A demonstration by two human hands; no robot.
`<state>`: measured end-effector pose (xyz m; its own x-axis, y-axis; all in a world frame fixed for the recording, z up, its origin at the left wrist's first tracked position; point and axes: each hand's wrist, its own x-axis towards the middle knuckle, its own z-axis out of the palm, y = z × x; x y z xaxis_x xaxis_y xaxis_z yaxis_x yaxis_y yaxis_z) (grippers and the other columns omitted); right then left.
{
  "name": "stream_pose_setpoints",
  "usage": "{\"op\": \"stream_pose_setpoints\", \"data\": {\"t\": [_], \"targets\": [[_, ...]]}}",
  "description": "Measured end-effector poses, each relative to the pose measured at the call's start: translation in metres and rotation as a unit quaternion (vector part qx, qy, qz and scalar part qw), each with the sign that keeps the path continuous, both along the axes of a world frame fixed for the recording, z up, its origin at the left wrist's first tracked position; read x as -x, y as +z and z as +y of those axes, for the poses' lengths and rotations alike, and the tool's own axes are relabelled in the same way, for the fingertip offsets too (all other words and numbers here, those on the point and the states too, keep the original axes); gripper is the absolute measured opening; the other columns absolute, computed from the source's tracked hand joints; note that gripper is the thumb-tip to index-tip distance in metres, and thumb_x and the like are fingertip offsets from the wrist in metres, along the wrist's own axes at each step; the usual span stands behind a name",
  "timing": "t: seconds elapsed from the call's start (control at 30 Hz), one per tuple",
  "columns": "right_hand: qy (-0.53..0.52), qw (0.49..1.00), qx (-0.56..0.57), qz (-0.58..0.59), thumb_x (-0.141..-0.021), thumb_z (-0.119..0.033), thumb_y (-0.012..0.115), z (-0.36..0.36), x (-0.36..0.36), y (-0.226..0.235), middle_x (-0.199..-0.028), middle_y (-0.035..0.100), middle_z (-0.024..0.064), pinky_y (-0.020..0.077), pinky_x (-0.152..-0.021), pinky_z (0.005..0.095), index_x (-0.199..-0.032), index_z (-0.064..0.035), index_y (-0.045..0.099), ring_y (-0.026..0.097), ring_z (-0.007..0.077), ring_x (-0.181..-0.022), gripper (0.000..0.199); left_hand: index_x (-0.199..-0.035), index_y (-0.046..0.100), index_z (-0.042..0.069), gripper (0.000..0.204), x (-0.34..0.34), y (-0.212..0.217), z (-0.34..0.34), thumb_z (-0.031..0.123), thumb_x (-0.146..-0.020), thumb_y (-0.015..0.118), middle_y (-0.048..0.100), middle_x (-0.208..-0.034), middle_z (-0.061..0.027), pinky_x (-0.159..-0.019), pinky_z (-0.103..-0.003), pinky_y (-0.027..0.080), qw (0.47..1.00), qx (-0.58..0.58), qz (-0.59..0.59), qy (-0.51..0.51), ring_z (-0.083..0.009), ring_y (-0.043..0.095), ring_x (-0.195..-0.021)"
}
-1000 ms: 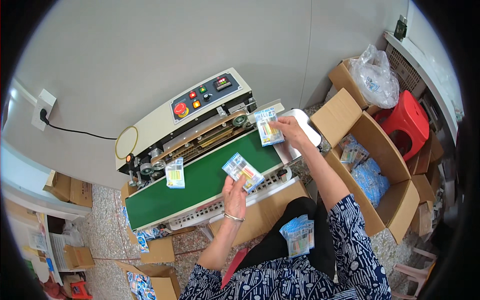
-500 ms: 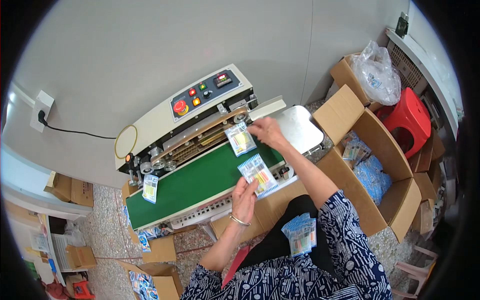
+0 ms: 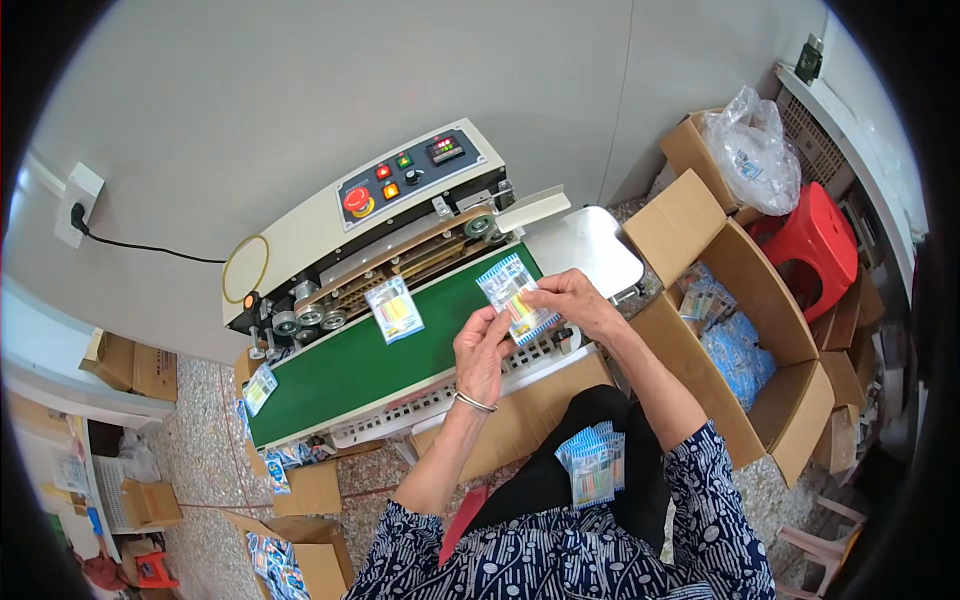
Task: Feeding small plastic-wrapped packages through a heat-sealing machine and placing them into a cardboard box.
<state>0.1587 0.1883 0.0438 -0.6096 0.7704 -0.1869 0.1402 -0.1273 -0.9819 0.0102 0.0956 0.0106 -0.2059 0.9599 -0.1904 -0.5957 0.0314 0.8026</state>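
Note:
Both hands grip one small clear-and-blue plastic packet (image 3: pixel 512 292) with coloured strips inside, held over the right part of a green conveyor belt (image 3: pixel 345 375). My left hand (image 3: pixel 482 352) pinches its lower edge. From the right, the fingers of my right hand (image 3: pixel 572 302) close on its side. A second packet (image 3: pixel 394 309) lies mid-belt against the sealing machine (image 3: pixel 350 225). A third packet (image 3: pixel 261 389) is at the belt's left end. On my lap rests a fanned stack of packets (image 3: pixel 594 468).
An open carton (image 3: pixel 790 345) of packets stands at right, near a red stool (image 3: pixel 822 250) and a plastic bag (image 3: pixel 755 150) on another box. A metal tray (image 3: pixel 590 252) adjoins the belt's right end. Below the left end, a carton (image 3: pixel 325 568) holds more packets.
The packet beside the rollers has travelled left along the belt, and so has the one at the left end. My right hand has come down to the packet in my left hand.

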Motion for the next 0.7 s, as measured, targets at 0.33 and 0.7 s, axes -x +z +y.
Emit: {"op": "stream_pose_setpoints", "data": {"t": [0.33, 0.7], "targets": [[-0.124, 0.992, 0.027, 0.008, -0.084, -0.027, 0.062, 0.071, -0.008, -0.019, -0.077, 0.065, 0.0013, 0.0419, -0.054, 0.0227, -0.091, -0.0038, 0.067, 0.056, 0.0068, -0.064, 0.024, -0.105, 0.055, 0.004, 0.018, -0.01, -0.007, -0.044, 0.013, -0.089, 0.056, 0.061, -0.1, -0.0105, -0.074, -0.03, 0.051, 0.997, 0.065, 0.038, -0.024, -0.0191, 0.06, -0.089], [-0.067, 0.994, -0.062, -0.067, -0.078, -0.018, 0.063, 0.073, 0.043, -0.043, -0.067, 0.063, 0.0066, 0.045, -0.039, 0.026, -0.083, 0.0011, 0.069, 0.057, 0.013, -0.053, 0.02, -0.105, 0.055, 0.004, 0.019, -0.036, -0.033, -0.092, 0.014, -0.088, 0.058, 0.063, -0.098, -0.0083, -0.075, -0.028, 0.051, 0.988, 0.115, 0.04, -0.092, -0.0161, 0.061, -0.087]]}}
